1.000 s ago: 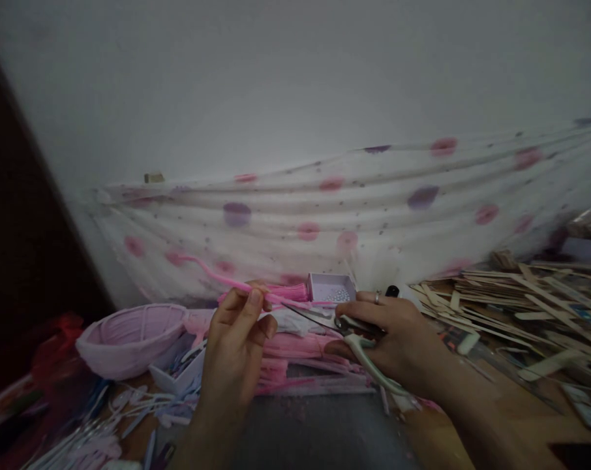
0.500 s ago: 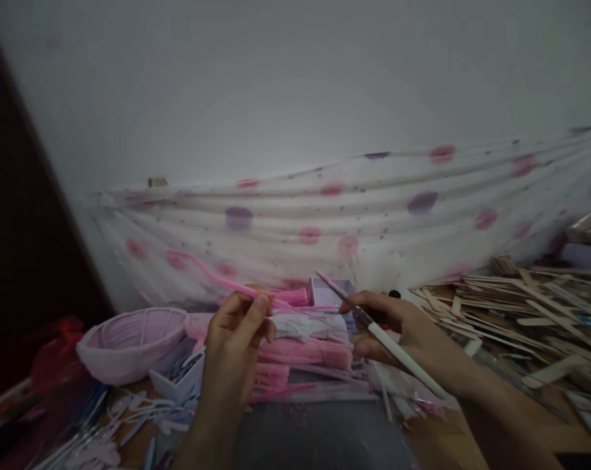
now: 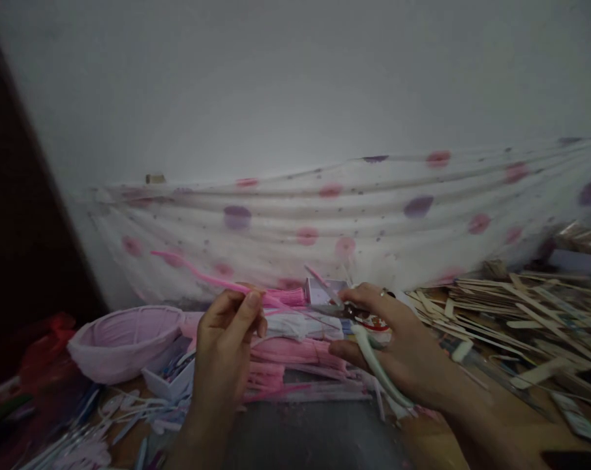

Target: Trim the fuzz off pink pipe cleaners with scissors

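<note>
A pink pipe cleaner (image 3: 197,275) is pinched between the thumb and fingers of my left hand (image 3: 227,343). One end bends up to the left, and a thin wire end sticks out to the right. My right hand (image 3: 398,339) grips a pair of scissors (image 3: 371,352) with pale handles. Their blades are spread apart and point left, close to the wire end; whether they touch it I cannot tell. Beneath and behind the hands lie bundles of pink pipe cleaners (image 3: 295,352) and a white bundle (image 3: 303,326).
A lilac basket (image 3: 124,343) stands at left beside a small white box (image 3: 168,378) of tools. Behind the scissors is another open box (image 3: 319,287). Wooden sticks (image 3: 511,307) pile up at right. A dark grey mat (image 3: 315,437) lies in front; a dotted cloth (image 3: 276,222) hangs behind.
The scissors have gone from closed to open blades, their handles spreading in my right hand. My left hand still holds the pipe cleaner. The whole view has shifted slightly.
</note>
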The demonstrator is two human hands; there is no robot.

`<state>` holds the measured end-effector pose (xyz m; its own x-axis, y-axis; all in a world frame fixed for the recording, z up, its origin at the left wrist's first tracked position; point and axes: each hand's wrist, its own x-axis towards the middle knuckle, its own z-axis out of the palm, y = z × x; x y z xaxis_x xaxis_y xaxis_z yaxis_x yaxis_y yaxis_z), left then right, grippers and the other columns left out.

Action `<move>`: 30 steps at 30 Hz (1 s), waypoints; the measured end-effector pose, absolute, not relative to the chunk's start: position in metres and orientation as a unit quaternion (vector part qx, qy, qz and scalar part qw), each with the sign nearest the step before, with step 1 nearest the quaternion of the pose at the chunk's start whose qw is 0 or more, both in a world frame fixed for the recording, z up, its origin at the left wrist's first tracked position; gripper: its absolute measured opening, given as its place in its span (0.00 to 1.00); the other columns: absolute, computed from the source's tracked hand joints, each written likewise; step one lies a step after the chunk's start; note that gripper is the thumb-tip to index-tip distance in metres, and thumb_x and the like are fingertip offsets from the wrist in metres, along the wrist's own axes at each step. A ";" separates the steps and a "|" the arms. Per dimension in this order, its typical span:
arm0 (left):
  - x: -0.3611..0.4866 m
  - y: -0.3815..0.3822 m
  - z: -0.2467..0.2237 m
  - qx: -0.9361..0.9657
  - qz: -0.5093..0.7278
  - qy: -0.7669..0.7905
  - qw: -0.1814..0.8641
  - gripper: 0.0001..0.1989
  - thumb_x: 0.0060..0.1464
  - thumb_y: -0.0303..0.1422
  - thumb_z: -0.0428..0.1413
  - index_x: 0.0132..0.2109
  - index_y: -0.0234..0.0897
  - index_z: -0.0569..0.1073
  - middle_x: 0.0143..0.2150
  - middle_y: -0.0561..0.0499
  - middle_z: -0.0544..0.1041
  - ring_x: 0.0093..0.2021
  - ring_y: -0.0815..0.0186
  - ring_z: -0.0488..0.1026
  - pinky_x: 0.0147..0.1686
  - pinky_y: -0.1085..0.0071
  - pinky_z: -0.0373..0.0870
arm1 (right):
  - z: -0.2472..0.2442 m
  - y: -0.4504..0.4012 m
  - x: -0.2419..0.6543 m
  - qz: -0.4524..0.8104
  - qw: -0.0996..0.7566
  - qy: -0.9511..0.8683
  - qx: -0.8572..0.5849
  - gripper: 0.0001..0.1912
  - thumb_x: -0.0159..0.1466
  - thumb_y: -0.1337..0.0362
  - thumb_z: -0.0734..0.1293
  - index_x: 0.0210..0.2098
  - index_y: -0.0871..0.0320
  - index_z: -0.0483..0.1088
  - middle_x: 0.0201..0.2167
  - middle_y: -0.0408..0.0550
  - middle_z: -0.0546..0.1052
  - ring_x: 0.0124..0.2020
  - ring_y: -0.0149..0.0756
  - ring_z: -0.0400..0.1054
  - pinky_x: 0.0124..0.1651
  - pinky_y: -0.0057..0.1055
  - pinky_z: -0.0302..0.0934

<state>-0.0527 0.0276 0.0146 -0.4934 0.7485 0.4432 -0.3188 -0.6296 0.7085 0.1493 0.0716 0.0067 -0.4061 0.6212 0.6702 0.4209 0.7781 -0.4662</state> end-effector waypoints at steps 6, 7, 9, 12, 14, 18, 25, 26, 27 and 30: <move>-0.053 0.024 0.018 0.379 0.836 0.258 0.302 0.12 0.32 0.35 0.70 0.23 0.37 0.76 0.26 0.56 0.75 0.20 0.76 0.66 0.17 0.81 0.63 | -0.001 0.074 0.147 -0.058 0.419 -0.863 -0.276 0.18 0.58 0.51 0.69 0.43 0.54 0.72 0.34 0.49 0.72 0.34 0.38 0.68 0.37 0.35 0.62; -0.052 0.023 0.018 0.380 0.835 0.258 0.302 0.11 0.33 0.35 0.70 0.23 0.37 0.76 0.26 0.55 0.75 0.20 0.76 0.66 0.17 0.81 0.64 | -0.002 0.074 0.146 -0.072 0.420 -0.863 -0.272 0.18 0.58 0.51 0.69 0.43 0.55 0.72 0.33 0.49 0.71 0.33 0.38 0.67 0.36 0.34 0.62; -0.050 0.022 0.017 0.380 0.836 0.257 0.302 0.11 0.34 0.35 0.70 0.23 0.37 0.76 0.25 0.55 0.74 0.20 0.76 0.66 0.17 0.81 0.64 | -0.002 0.075 0.144 -0.092 0.423 -0.861 -0.267 0.18 0.58 0.50 0.69 0.42 0.55 0.73 0.31 0.48 0.71 0.31 0.37 0.67 0.34 0.33 0.61; -0.048 0.019 0.016 0.380 0.837 0.252 0.303 0.10 0.35 0.35 0.70 0.23 0.38 0.76 0.24 0.56 0.74 0.20 0.77 0.65 0.17 0.82 0.63 | -0.002 0.075 0.143 -0.103 0.429 -0.857 -0.265 0.19 0.59 0.49 0.68 0.42 0.55 0.73 0.30 0.47 0.71 0.29 0.36 0.66 0.32 0.31 0.59; -0.047 0.018 0.016 0.382 0.836 0.244 0.309 0.10 0.36 0.35 0.69 0.23 0.38 0.76 0.23 0.56 0.73 0.20 0.77 0.65 0.16 0.82 0.63 | -0.001 0.074 0.142 -0.102 0.435 -0.856 -0.259 0.18 0.59 0.49 0.68 0.41 0.56 0.73 0.30 0.47 0.71 0.29 0.35 0.66 0.32 0.30 0.59; -0.047 0.016 0.016 0.374 0.836 0.234 0.326 0.09 0.39 0.34 0.68 0.25 0.38 0.76 0.24 0.56 0.73 0.21 0.77 0.66 0.16 0.83 0.62 | -0.001 0.072 0.142 -0.097 0.430 -0.862 -0.250 0.17 0.59 0.50 0.68 0.39 0.56 0.74 0.28 0.47 0.71 0.28 0.35 0.65 0.31 0.29 0.57; -0.047 0.016 0.017 0.351 0.843 0.230 0.336 0.12 0.36 0.35 0.69 0.25 0.36 0.75 0.26 0.55 0.74 0.21 0.77 0.65 0.15 0.83 0.61 | -0.001 0.073 0.143 -0.094 0.437 -0.862 -0.238 0.16 0.59 0.53 0.69 0.39 0.57 0.75 0.27 0.47 0.71 0.27 0.34 0.64 0.29 0.29 0.55; -0.047 0.015 0.018 0.350 0.844 0.230 0.336 0.12 0.36 0.35 0.69 0.25 0.36 0.75 0.26 0.56 0.74 0.21 0.77 0.65 0.15 0.83 0.61 | -0.001 0.073 0.143 -0.095 0.443 -0.860 -0.234 0.16 0.59 0.53 0.69 0.39 0.57 0.75 0.26 0.46 0.71 0.26 0.34 0.64 0.29 0.29 0.55; -0.047 0.015 0.018 0.349 0.844 0.230 0.335 0.12 0.36 0.35 0.70 0.25 0.36 0.75 0.26 0.56 0.73 0.21 0.77 0.65 0.15 0.83 0.61 | -0.001 0.073 0.142 -0.099 0.448 -0.858 -0.230 0.15 0.59 0.53 0.69 0.39 0.57 0.75 0.26 0.46 0.71 0.26 0.33 0.64 0.28 0.29 0.55; -0.046 0.014 0.018 0.340 0.845 0.238 0.337 0.12 0.35 0.35 0.70 0.25 0.36 0.75 0.26 0.56 0.74 0.20 0.78 0.65 0.17 0.82 0.63 | 0.000 0.074 0.141 -0.115 0.460 -0.853 -0.217 0.15 0.58 0.54 0.70 0.37 0.59 0.75 0.24 0.45 0.71 0.25 0.32 0.64 0.27 0.28 0.54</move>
<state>-0.0461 0.0138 0.0179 -0.5424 0.7310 0.4140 -0.4084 -0.6601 0.6305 0.1406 0.0738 -0.0002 -0.4824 0.2643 0.8351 0.4754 0.8797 -0.0038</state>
